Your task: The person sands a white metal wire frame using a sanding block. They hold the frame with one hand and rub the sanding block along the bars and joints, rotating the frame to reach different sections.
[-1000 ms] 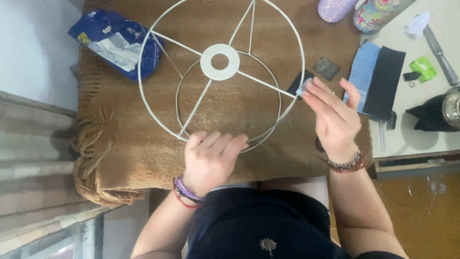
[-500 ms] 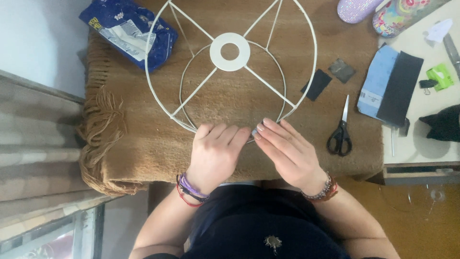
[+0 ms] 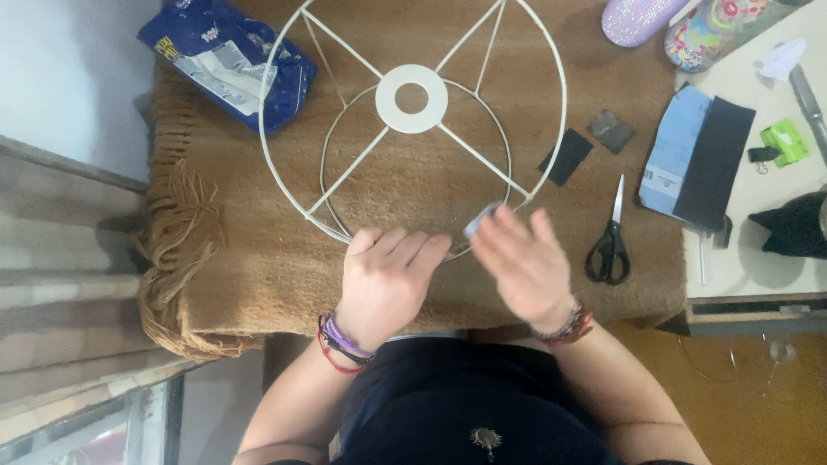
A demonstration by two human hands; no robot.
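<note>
A white wire lampshade frame [image 3: 412,97] with two rings and spokes lies on a brown fringed blanket [image 3: 258,258]. My left hand [image 3: 383,280] rests palm down on the frame's near rim and pins it. My right hand [image 3: 521,263], blurred by motion, holds a small grey-blue piece [image 3: 480,222] against the rim right beside the left hand's fingers.
Black-handled scissors [image 3: 610,241] lie right of my right hand. Two small dark squares [image 3: 566,157] sit beyond them. A blue packet [image 3: 233,65] lies at the far left. Blue and black sheets [image 3: 698,159], a green clip [image 3: 782,142] and a patterned cup [image 3: 711,34] occupy the side table.
My right hand came in from the frame's right side to the near rim, carrying the small piece, and now moves there. The left hand stayed on the rim.
</note>
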